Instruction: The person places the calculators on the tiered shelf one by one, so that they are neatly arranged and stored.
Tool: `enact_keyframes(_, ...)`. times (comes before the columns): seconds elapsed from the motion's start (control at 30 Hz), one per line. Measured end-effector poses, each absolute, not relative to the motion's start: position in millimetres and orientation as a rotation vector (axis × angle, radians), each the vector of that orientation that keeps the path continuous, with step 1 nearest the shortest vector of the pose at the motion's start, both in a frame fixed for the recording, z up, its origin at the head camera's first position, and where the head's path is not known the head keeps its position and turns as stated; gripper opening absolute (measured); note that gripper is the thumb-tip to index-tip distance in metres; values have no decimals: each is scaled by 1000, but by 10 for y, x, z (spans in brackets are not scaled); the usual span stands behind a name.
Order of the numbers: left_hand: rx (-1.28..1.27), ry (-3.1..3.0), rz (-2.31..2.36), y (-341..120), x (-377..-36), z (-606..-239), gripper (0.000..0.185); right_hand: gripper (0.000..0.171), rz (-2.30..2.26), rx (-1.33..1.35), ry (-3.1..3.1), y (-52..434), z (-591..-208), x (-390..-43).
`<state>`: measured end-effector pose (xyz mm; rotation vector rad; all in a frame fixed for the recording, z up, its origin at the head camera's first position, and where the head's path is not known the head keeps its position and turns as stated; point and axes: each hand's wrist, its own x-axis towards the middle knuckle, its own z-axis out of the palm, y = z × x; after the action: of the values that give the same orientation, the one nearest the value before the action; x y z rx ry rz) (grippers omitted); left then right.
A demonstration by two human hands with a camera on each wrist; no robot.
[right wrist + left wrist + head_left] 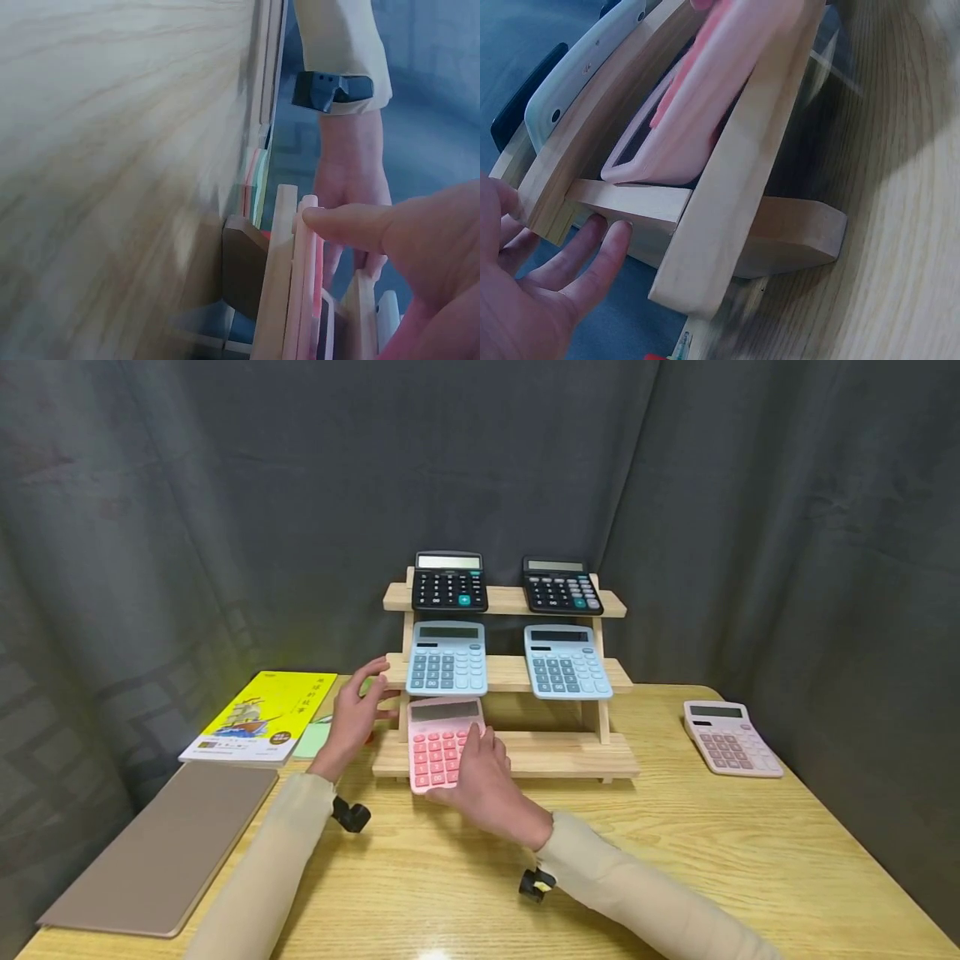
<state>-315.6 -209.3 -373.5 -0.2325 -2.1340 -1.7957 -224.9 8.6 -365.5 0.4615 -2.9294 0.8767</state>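
A pink calculator (438, 739) leans on the bottom step of a three-step wooden rack (570, 756), at its left end. My right hand (480, 768) lies over the calculator's lower right part, fingers across the keys. In the right wrist view its thumb (337, 225) presses the edge of the pink calculator (307, 300). My left hand (356, 710) is at the rack's left end with its fingers spread. In the left wrist view the fingertips (604, 232) touch a wooden crosspiece of the rack (735, 195), just below the pink calculator (705, 97).
Two black calculators (448, 582) stand on the top step and two blue ones (446, 658) on the middle step. A pale pink calculator (731, 739) lies at the table's right. A yellow book (262, 714), a brown notebook (161, 847) and a green note (313, 739) lie left.
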Motion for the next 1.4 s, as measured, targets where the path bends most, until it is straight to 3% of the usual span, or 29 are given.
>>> enact_keyframes(0.4, -218, -2139, -1827, -2093, -3137, -3708, 44, 124, 742, 495, -2898, 40, -3670, -2250)
enact_keyframes(0.77, -212, -2177, -1808, -1993, -2875, -3438, 43, 121, 502, 560, -2773, 45, -3717, -2224)
enact_keyframes(1.07, -200, -2176, -1815, -1989, -2858, -3431, 42, 116, 589, 615, -2745, 130, -3765, -2209)
enact_keyframes(1.4, -197, -2156, -1829, -2063, -3114, -3666, 44, 85, 760, 605, -2647, 657, -3690, -2102)
